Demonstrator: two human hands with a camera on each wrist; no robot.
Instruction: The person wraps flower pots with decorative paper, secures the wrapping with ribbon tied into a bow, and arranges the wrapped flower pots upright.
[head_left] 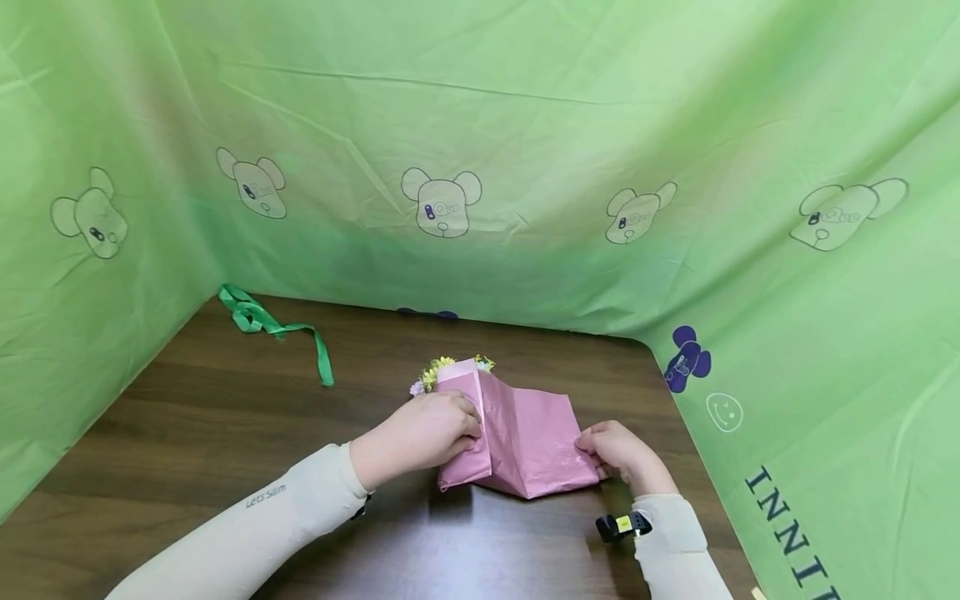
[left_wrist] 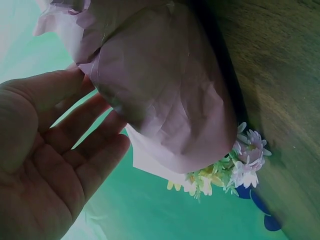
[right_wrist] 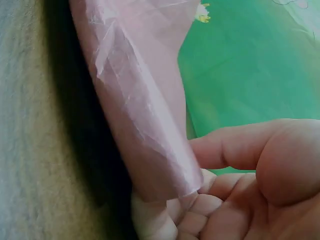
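Observation:
Pink wrapping paper [head_left: 543,433] is folded around a bunch of small artificial flowers [head_left: 441,372], whose yellow and pale heads stick out at its upper left. My left hand [head_left: 423,429] lies at the left part of the wrap and pinches the paper; the left wrist view shows thumb and fingertips at the edge of the paper [left_wrist: 165,90], with flowers [left_wrist: 247,160] below. At the other end, my right hand [head_left: 626,454] pinches the loose right edge between thumb and fingers. In the right wrist view that flap [right_wrist: 145,115] curves over into the fingers. Stems are hidden inside.
A crumpled green ribbon [head_left: 255,317] lies on the dark wooden table [head_left: 360,333] at the back left. Green printed cloth [head_left: 540,275] walls the table at the back and on both sides. Each wrist wears a black strap [head_left: 626,526].

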